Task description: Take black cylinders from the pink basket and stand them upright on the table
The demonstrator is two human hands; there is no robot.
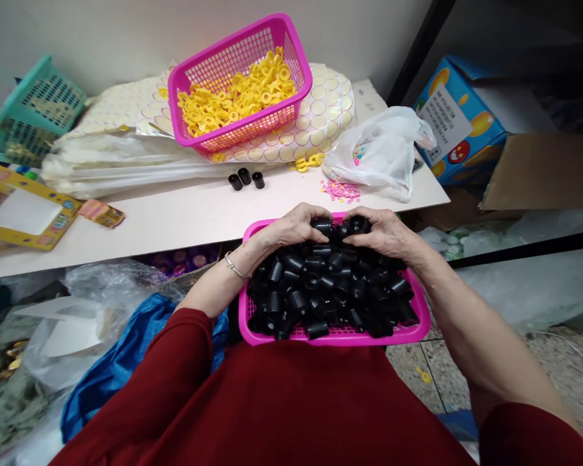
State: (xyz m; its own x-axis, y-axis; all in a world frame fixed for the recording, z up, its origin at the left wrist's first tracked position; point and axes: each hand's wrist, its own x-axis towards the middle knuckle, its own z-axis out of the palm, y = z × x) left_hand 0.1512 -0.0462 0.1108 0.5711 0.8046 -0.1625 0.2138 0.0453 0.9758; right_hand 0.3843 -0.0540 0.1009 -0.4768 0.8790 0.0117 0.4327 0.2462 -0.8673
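A pink basket (420, 323) heaped with small black plastic cylinders (298, 301) sits right in front of me, against the edge of the shelf. Over its far side, my left hand (298, 226) pinches a black cylinder (322, 226) lying sideways between thumb and fingers. Close beside it, my right hand (383, 230) grips another black cylinder (358, 224), its round end turned up. The two held pieces are near each other; whether they touch I cannot tell. Three more black cylinders (244, 176) stand together on the white shelf (199, 217).
Behind, a pink basket (301, 84) of yellow ring-ended pieces (238, 94) rests on circle-patterned sheets (330, 123). A white plastic bag (379, 149) lies by pink bits (341, 191). At right stands a blue carton (459, 123); at left, a green basket (41, 107) and yellow card box (24, 204).
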